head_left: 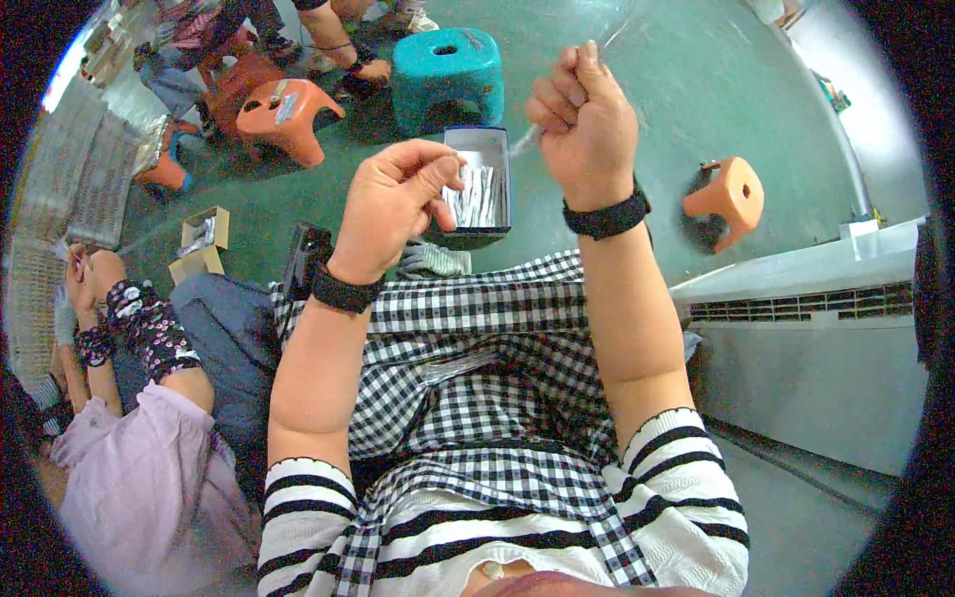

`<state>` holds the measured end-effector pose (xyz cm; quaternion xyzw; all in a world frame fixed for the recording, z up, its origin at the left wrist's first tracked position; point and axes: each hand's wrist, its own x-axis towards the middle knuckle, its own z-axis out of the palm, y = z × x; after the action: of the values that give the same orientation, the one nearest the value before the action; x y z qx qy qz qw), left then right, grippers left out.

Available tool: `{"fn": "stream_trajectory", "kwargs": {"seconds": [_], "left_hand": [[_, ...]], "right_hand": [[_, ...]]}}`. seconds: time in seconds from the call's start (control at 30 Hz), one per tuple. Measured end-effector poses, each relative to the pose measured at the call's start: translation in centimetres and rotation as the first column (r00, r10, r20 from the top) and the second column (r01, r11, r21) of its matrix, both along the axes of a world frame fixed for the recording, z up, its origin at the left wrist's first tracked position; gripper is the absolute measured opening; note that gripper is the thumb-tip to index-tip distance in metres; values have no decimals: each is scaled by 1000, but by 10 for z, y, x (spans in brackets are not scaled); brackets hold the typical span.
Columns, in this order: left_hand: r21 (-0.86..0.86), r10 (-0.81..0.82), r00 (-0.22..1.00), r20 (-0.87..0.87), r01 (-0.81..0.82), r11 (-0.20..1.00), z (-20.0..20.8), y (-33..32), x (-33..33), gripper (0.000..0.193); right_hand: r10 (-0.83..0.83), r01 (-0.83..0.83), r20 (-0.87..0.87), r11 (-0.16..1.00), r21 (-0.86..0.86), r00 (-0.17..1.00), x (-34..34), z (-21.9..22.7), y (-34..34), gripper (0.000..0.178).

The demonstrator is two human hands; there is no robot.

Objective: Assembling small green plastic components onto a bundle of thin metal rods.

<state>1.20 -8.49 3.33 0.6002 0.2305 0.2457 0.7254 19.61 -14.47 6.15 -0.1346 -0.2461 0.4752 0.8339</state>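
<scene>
Both my hands are raised above my lap, over the far side of the checked apron (487, 303). My left hand (398, 204) is closed in a pinch; whatever lies between its thumb and fingertips is too small to make out. Farther right and higher, my right hand (594, 129) is closed round a thin translucent strip (527, 140). One whitish end of it shows at the left of the fist, and a faint clear strand seems to run up past the thumb. Beyond my left fingertips, a dark-edged box (478, 149) holds several slim silvery-white pieces (484, 197).
A teal stool (448, 75) stands just beyond the box, orange stools (288, 117) to the left and another orange stool (741, 194) at right. A small open carton (204, 234) lies left. A person in pink (159, 478) sits close on my left. A grey-white cabinet (806, 338) borders my right.
</scene>
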Motion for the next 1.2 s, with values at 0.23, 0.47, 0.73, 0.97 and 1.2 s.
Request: {"fn": "stream_trajectory", "kwargs": {"seconds": [0.23,0.47,0.73,0.97,1.2], "left_hand": [[92,143,964,226,-167,982,0,4,4,18],[124,160,956,244,-195,973,3,4,2,14],[123,217,971,98,-229,966,8,4,-3,14],[78,217,969,115,-227,971,12,2,-2,15],[-91,201,965,171,-187,978,8,6,-5,13]], "right_hand": [[60,210,575,896,-392,816,-30,4,-6,17],[187,223,697,863,-453,692,-36,-2,-2,12],[-44,516,960,850,-110,277,-43,-6,1,5],[-192,527,897,848,-54,399,-48,-13,5,6],[55,202,546,894,-399,836,-50,-11,4,12]]}}
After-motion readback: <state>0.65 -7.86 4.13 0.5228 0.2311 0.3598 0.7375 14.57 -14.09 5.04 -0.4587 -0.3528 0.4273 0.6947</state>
